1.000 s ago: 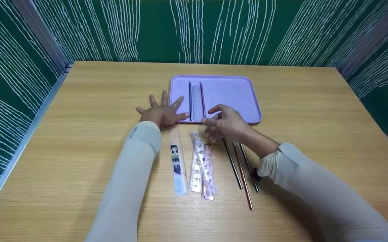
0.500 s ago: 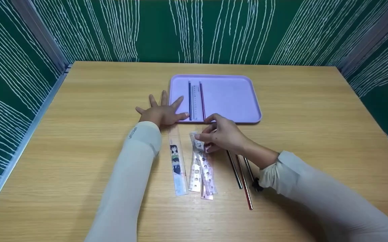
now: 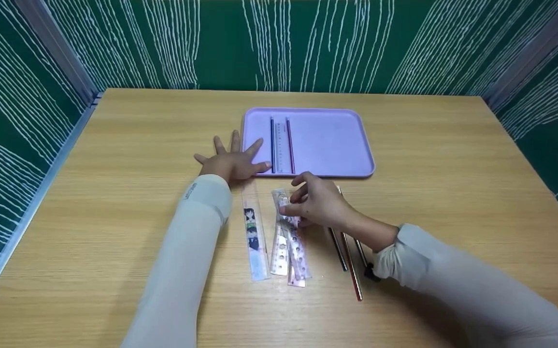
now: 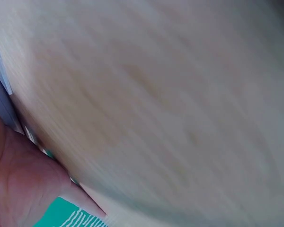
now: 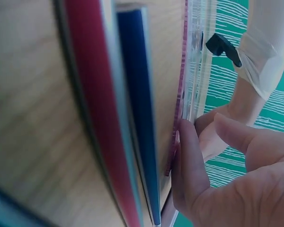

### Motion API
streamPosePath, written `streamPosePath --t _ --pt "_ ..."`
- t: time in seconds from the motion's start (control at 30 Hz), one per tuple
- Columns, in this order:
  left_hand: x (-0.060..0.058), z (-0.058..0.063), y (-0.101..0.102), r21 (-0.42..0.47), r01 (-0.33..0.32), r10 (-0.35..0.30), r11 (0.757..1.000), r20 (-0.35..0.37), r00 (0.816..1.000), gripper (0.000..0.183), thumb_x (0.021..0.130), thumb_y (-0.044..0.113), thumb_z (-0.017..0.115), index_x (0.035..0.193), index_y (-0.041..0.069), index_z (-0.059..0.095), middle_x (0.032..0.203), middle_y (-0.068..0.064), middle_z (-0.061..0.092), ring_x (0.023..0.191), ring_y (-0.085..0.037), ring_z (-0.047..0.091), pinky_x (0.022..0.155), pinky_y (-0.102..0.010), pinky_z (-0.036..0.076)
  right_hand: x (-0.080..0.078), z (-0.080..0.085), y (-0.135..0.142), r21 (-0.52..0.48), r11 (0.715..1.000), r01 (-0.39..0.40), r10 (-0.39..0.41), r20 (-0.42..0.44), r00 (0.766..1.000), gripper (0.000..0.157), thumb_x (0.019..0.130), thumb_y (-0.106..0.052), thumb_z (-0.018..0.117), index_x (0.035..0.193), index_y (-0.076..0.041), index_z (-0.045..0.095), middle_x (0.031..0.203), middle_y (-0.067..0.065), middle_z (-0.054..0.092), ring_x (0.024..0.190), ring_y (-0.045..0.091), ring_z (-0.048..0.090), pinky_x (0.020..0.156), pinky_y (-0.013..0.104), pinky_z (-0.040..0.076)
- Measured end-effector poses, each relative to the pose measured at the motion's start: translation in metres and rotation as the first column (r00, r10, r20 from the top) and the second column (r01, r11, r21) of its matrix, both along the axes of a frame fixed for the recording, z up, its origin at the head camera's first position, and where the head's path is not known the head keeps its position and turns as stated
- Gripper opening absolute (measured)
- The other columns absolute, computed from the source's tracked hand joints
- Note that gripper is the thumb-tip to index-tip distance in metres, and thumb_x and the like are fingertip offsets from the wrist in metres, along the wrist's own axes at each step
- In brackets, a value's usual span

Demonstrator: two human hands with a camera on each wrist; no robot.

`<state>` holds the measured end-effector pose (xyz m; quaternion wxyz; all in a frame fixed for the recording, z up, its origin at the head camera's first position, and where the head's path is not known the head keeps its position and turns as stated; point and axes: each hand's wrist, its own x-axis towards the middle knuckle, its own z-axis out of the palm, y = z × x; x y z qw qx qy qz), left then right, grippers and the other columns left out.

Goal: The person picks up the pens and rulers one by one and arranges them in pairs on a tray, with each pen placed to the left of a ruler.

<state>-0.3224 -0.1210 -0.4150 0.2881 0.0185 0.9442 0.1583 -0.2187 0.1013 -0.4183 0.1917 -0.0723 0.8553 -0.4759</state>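
My left hand point(image 3: 235, 163) is spread at the front left corner of the purple tray point(image 3: 334, 145), its thumb over the rim. On the tray a dark pencil point(image 3: 273, 150), a clear ruler point(image 3: 283, 154) and a red pencil point(image 3: 290, 150) lie side by side. Over several overlapping clear rulers point(image 3: 299, 258) on the table hovers my right hand point(image 3: 324, 200), fingers bent and thumb apart. In the right wrist view its fingertips reach the rulers' edge point(image 5: 194, 71); whether they press on it is unclear. A ruler with cartoon figures point(image 3: 254, 241) lies beneath my left wrist.
Under my right forearm lie a dark pencil point(image 3: 337, 249), a red one point(image 3: 352, 266) and another dark one, partly hidden. The right wrist view shows a red pencil point(image 5: 97, 94) and a blue pencil point(image 5: 138, 90) up close. Green walls with white streaks enclose the wooden table point(image 3: 153, 125).
My right hand has left the tray's front edge and come down toward me, over the overlapping rulers. The left hand stays in place, and the tray's contents look the same.
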Motion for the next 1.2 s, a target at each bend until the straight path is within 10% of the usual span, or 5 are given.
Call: streamPosePath --t 0.47,1.2 --pt "-0.002 -0.001 0.0 0.009 0.001 0.0 1.0 -0.016 1.0 0.083 0.089 0.083 0.041 0.156 0.059 -0.002 0.168 -0.001 -0.03 0.149 -0.049 -0.033 0.102 -0.088 -0.016 0.004 -0.005 -0.008 0.303 0.952 -0.031 0.111 -0.249 0.962 0.087 0.059 -0.026 0.1 0.13 -0.003 0.055 0.1 0.006 0.075 0.088 0.023 0.07 0.084 0.038 0.059" --pt "0.0 0.0 -0.001 0.006 0.006 -0.005 1.0 -0.01 1.0 0.083 0.089 0.083 0.041 0.156 0.058 -0.002 0.168 -0.002 -0.03 0.149 -0.048 -0.032 0.102 -0.088 -0.015 0.0 -0.003 0.001 0.156 0.987 -0.044 0.054 -0.057 0.997 0.077 0.066 -0.012 0.096 0.13 -0.003 0.056 0.09 0.005 0.073 0.074 0.017 0.069 0.07 0.031 0.062"
